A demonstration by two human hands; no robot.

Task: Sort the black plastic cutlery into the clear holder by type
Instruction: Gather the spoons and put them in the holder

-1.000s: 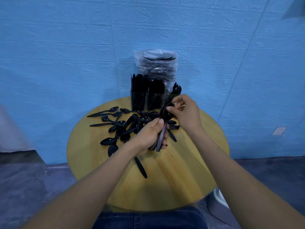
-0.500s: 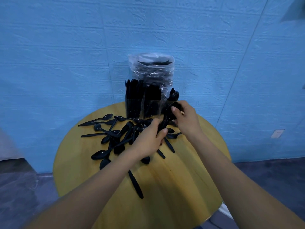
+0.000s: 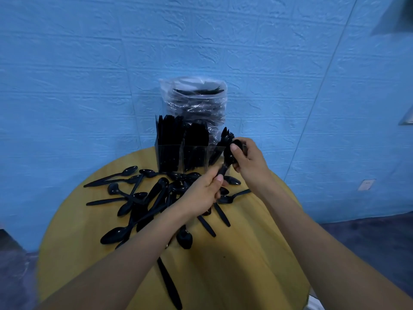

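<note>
The clear three-compartment holder (image 3: 215, 153) stands at the table's far edge, its left and middle sections packed with black cutlery and several spoons in the right one. My right hand (image 3: 248, 162) grips the bowls of a bunch of black spoons (image 3: 228, 156) just in front of the right compartment. My left hand (image 3: 204, 193) pinches the handles of the same bunch from below. A pile of loose black spoons (image 3: 143, 198) lies spread over the left and middle of the round wooden table (image 3: 245, 265).
A clear plastic bag (image 3: 194, 101) of black cutlery stands behind the holder against the blue wall. One black knife (image 3: 168, 285) lies alone near the table's front edge. The right half of the tabletop holds only a spoon (image 3: 232, 198).
Both hands have carried the bunch of spoons up and away from me, from above the pile to the holder's right compartment. The camera has tilted and moved closer.
</note>
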